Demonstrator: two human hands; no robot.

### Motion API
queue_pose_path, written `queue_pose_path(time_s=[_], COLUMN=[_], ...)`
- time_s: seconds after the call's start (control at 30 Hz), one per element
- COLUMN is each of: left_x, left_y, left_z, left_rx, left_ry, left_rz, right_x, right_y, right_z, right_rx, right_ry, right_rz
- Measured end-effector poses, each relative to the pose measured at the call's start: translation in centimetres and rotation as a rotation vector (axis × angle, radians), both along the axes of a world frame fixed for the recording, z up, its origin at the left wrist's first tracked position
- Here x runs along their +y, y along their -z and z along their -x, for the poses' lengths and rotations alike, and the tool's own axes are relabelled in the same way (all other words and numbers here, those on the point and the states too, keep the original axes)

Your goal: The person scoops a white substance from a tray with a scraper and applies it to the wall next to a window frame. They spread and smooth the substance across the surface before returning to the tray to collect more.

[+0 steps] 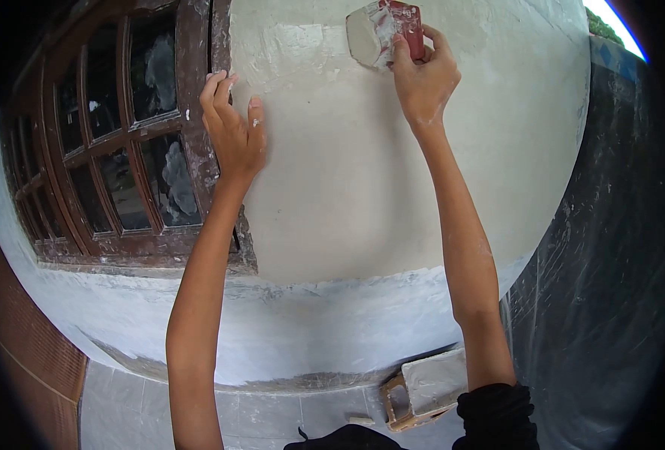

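Note:
High on the wall (325, 180), my right hand (427, 81) grips a red putty scraper (409, 22) between thumb and fingers. Off-white putty coats the scraper's broad left side, which lies against or close over the wall. My left hand (235, 139) has its fingers apart, with the fingertips at the edge of the brown wooden window frame (200, 142). White smears show on its thumb and fingers. The wall around both hands bears a smooth cream coat, with a glossier, uneven patch (302, 45) between them near the top.
Left of the wall is a paned window (115, 172) with white smudges on its glass. Below the cream coat runs a white band (325, 315). A putty-stained stool (430, 384) stands on the grey tiled floor (265, 416). Dark sheeting (588, 300) hangs on the right.

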State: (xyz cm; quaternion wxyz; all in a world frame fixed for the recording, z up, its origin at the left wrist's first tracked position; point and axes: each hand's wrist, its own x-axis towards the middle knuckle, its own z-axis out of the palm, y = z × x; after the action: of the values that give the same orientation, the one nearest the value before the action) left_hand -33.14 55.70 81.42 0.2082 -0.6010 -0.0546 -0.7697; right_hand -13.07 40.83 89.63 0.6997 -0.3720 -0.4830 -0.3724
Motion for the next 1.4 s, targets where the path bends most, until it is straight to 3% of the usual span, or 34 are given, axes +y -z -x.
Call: queue_pose_path(time_s=[0.2,0.33,0.53,0.6,0.67,0.77,0.87,0.97,1.13,1.27,1.4], left_x=[-0.6,-0.5,-0.9,-0.8,-0.7,-0.6,-0.6,-0.9,-0.7,-0.8,-0.7], left_y=[0.1,0.2,0.6,0.7,0.7,0.5,0.6,0.8,0.7,0.8,0.7], left_z=[0.2,0.2,0.2,0.2,0.3,0.2,0.2,0.3,0.2,0.2,0.2], left_rx=[0.018,0.004,0.014,0.008,0.014,-0.012,-0.023,-0.011,-0.024,-0.035,-0.013], left_ry=[-0.047,-0.057,-0.083,-0.089,-0.096,-0.069,-0.059,-0.051,-0.071,-0.064,-0.072], left_rz=[-0.023,-0.04,0.001,-0.006,-0.013,-0.034,-0.054,-0.032,-0.047,-0.032,-0.04], right_x=[-2.5,0.5,-1.6,-2.2,-0.9,0.2,-1.4,-2.8,0.5,-0.6,-0.9], right_y=[-0.1,0.3,0.8,1.5,2.9,4.0,3.6,3.6,4.8,4.7,4.5], right_z=[-1.0,2.0,-0.8,0.8,2.7,2.5,-0.7,-0.4,4.9,1.6,3.1], right_rx=[0.142,-0.07,0.091,0.095,-0.012,-0.059,0.07,0.119,-0.068,0.073,0.076], right_ry=[-0.057,0.04,0.076,-0.074,-0.079,-0.021,0.066,0.038,-0.047,0.0,-0.177], right_rz=[-0.154,-0.06,-0.219,-0.199,-0.151,-0.091,-0.198,-0.231,-0.084,-0.188,-0.143])
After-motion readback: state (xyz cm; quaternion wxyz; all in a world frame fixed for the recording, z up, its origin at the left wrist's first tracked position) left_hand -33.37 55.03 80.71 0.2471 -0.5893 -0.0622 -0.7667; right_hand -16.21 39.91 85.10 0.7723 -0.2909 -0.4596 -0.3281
